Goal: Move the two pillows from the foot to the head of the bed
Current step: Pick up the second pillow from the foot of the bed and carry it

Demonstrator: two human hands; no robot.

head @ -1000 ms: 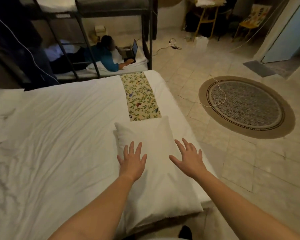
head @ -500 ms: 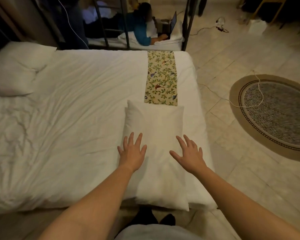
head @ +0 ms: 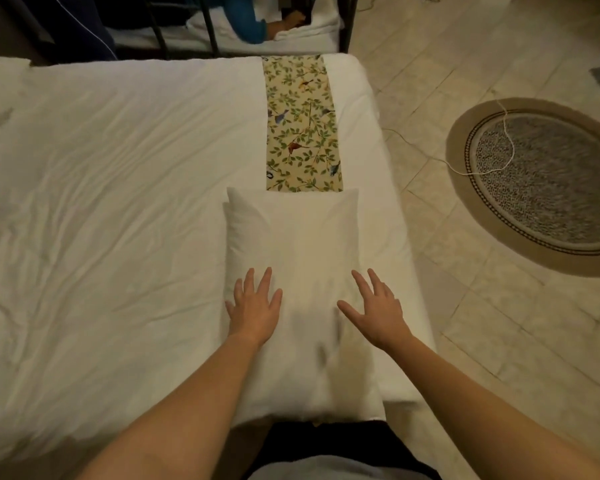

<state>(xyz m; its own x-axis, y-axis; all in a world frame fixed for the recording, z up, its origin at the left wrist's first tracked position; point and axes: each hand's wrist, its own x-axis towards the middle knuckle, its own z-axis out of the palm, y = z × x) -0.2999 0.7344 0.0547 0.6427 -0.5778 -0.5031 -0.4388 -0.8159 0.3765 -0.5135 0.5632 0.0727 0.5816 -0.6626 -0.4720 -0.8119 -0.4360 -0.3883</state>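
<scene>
Both hands are spread flat with fingers splayed, gripping nothing, the left hand (head: 253, 308) over the near-left part of the white pillow (head: 298, 258) and the right hand (head: 374, 311) over its near-right edge, the pillow lying lengthwise on the bed (head: 118, 202), its far end covering the runner (head: 302, 126).

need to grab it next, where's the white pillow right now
In the head view the plump white fabric pillow lies lengthwise near the bed's right edge, covering the near end of the leaf-and-bird patterned runner, under both open hands.
</scene>
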